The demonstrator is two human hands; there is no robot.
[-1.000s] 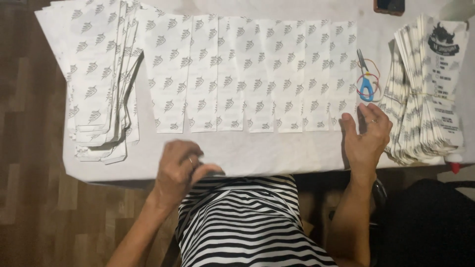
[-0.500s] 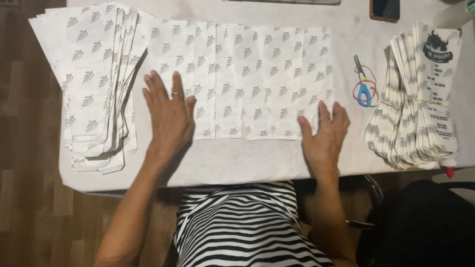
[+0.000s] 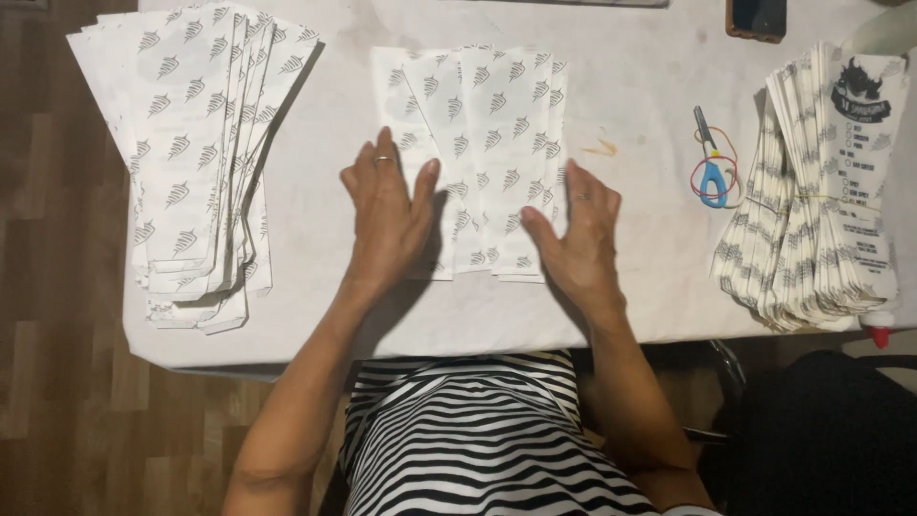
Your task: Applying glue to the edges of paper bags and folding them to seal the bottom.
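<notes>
Both hands lie flat, palms down, fingers spread and gripping nothing, on either side of a bunched set of white paper sheets printed with small grey leaf marks (image 3: pixel 482 158) at the middle of the white table (image 3: pixel 630 306). The left hand (image 3: pixel 392 215) presses the bunch's left edge, the right hand (image 3: pixel 573 234) its right edge; the sheets overlap one another between them, and their lower ends reach near the palms.

Bare tabletop lies open on both sides of the bunch and between its lower ends and the table's near edge. To the left, well apart, a fanned stack of the same white printed sheets (image 3: pixel 196 158) overhangs the table's left edge. To the right, blue-handled scissors (image 3: pixel 710 172) lie on red and yellow rubber bands (image 3: pixel 731 162), just beside a stack of striped paper bags (image 3: pixel 817 225) that overhangs the near edge at the right. A dark phone (image 3: pixel 757 17) sits at the far edge.
</notes>
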